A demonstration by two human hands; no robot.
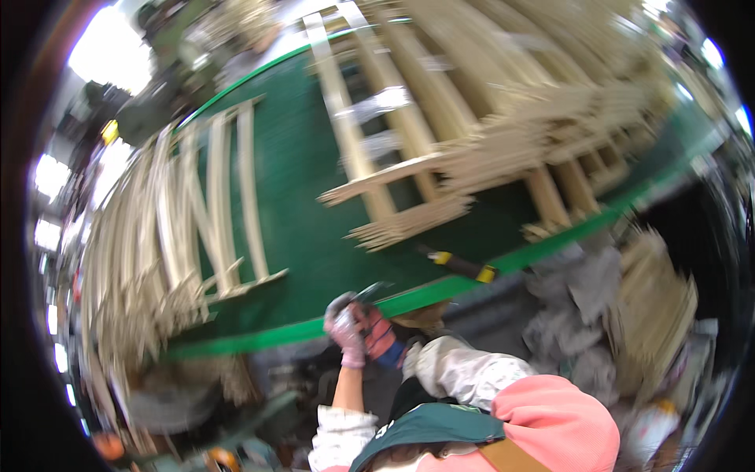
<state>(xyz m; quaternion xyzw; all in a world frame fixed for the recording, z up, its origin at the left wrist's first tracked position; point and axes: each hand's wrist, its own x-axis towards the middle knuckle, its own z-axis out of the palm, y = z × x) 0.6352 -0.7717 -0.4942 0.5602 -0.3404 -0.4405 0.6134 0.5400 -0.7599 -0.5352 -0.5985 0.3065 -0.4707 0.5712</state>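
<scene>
My left hand [345,329], in a pink and grey glove, is curled closed at the near edge of the green table [291,259]. Right against it is my right hand [381,337], in a reddish-pink glove with blue at the wrist, its fingers bent inward. A small dark thing [374,292] pokes out beyond the hands over the table edge; motion blur hides its kind and which hand grips it. To their right on the tabletop lies a dark hand tool [462,266] with yellow ends.
Pale wooden slat frames [417,118] are stacked high at the right of the table. More slat frames [165,236] lean in a row at the left. Below the right edge are grey plastic wrapping [578,291] and a bundle of thin wood strips [653,307].
</scene>
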